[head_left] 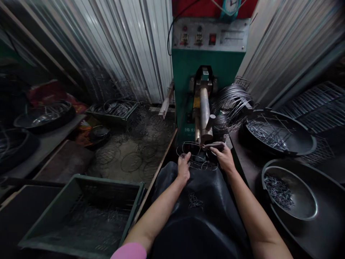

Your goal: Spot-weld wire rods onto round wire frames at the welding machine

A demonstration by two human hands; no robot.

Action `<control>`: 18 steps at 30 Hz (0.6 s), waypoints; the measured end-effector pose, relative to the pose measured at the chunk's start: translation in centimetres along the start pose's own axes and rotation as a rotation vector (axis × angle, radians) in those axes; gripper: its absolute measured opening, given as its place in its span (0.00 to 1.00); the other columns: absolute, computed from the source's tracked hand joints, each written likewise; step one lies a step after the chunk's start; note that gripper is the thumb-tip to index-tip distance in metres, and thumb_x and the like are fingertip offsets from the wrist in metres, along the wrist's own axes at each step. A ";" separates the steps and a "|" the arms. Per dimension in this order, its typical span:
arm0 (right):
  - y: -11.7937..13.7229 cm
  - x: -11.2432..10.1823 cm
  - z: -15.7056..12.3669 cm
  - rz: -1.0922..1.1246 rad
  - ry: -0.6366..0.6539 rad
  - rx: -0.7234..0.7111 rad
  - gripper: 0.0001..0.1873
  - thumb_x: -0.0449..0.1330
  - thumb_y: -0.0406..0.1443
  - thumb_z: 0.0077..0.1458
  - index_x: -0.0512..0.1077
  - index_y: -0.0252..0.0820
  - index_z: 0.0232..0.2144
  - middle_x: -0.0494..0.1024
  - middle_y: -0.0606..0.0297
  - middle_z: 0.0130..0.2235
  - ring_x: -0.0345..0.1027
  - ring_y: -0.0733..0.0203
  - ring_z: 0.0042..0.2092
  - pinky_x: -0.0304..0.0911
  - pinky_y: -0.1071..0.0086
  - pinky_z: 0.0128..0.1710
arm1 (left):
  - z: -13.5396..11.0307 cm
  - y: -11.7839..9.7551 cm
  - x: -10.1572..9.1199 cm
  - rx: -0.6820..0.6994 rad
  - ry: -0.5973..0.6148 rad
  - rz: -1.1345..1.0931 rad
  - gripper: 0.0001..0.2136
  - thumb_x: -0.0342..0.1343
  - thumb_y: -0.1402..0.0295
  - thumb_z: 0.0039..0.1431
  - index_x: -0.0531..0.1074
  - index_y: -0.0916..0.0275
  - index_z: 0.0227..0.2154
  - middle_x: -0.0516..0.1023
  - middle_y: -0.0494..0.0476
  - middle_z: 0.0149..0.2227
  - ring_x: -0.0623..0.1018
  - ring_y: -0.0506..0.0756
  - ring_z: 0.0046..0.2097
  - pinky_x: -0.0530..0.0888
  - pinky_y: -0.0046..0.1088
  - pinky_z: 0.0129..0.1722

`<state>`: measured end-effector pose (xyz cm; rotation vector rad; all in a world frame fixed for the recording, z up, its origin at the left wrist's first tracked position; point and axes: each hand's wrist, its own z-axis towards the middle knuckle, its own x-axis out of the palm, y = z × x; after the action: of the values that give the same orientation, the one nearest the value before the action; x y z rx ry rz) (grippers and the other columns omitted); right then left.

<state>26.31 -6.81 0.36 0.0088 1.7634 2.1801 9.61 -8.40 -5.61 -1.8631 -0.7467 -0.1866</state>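
Right below the electrode tip of a green spot welding machine (182, 90), my left hand (183, 168) is closed on the near left side of a round wire frame (201, 166). My right hand (224, 157) grips a flat grey-brown piece (215, 145) whose tip points left, close to the electrode (206, 126). Whether that tip touches the wire is too small to tell. Short bits of metal wire (195, 201) lie in a small pile on the dark apron (185, 230) over my lap.
At right stand a black pan with wire pieces (304, 142) and a bowl (309, 201) of small metal parts. A wire coil (233, 102) hangs beside the machine. Left are a green crate (54, 219), wire rings (131, 161) on the floor and a tray (126, 116).
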 end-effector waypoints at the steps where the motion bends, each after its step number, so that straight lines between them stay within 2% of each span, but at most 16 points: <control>1: -0.7 -0.6 -0.3 0.028 -0.043 0.026 0.16 0.64 0.44 0.43 0.71 0.41 0.33 0.77 0.64 0.34 0.70 0.57 0.38 0.63 0.61 0.43 | -0.7 0.3 -0.3 0.071 -0.015 0.056 0.20 0.63 0.56 0.40 0.66 0.60 0.33 0.71 0.53 0.37 0.71 0.54 0.44 0.65 0.33 0.44; 4: -3.0 -2.5 -1.6 0.091 -0.108 0.082 0.18 0.63 0.45 0.44 0.70 0.40 0.35 0.76 0.62 0.36 0.69 0.56 0.40 0.63 0.58 0.45 | -3.2 1.3 -0.8 0.325 -0.038 0.289 0.25 0.66 0.60 0.39 0.66 0.59 0.42 0.68 0.59 0.47 0.67 0.57 0.53 0.62 0.35 0.52; 7: -4.4 -3.8 -2.9 0.176 -0.113 0.127 0.18 0.63 0.45 0.44 0.70 0.40 0.35 0.77 0.61 0.36 0.70 0.56 0.40 0.64 0.58 0.44 | -4.6 2.5 0.3 0.403 0.013 0.463 0.29 0.67 0.61 0.37 0.65 0.61 0.45 0.68 0.62 0.48 0.66 0.60 0.54 0.60 0.37 0.54; 12: -5.0 -4.3 -3.7 0.322 -0.171 0.157 0.17 0.63 0.45 0.44 0.68 0.42 0.35 0.77 0.64 0.35 0.72 0.57 0.38 0.65 0.59 0.42 | -3.7 3.3 2.9 0.445 -0.087 0.607 0.27 0.66 0.60 0.38 0.64 0.61 0.42 0.68 0.63 0.46 0.67 0.62 0.52 0.60 0.41 0.53; 14: -5.3 -4.5 -3.9 0.336 -0.177 0.175 0.17 0.63 0.44 0.44 0.67 0.43 0.35 0.76 0.65 0.35 0.72 0.57 0.38 0.66 0.59 0.42 | -3.3 3.1 3.0 0.518 -0.123 0.631 0.27 0.67 0.60 0.38 0.64 0.62 0.42 0.67 0.63 0.44 0.67 0.61 0.51 0.61 0.41 0.53; 18: -5.5 -5.0 -4.6 0.181 -0.125 0.144 0.17 0.65 0.44 0.42 0.67 0.43 0.33 0.76 0.65 0.35 0.70 0.56 0.39 0.64 0.58 0.45 | -2.9 2.8 2.3 0.620 -0.154 0.602 0.30 0.68 0.60 0.34 0.64 0.61 0.42 0.65 0.63 0.46 0.65 0.62 0.53 0.59 0.41 0.55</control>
<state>31.44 -11.53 -4.97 0.3443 1.9090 2.1149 13.64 -10.72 -5.54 -1.4263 -0.2640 0.5245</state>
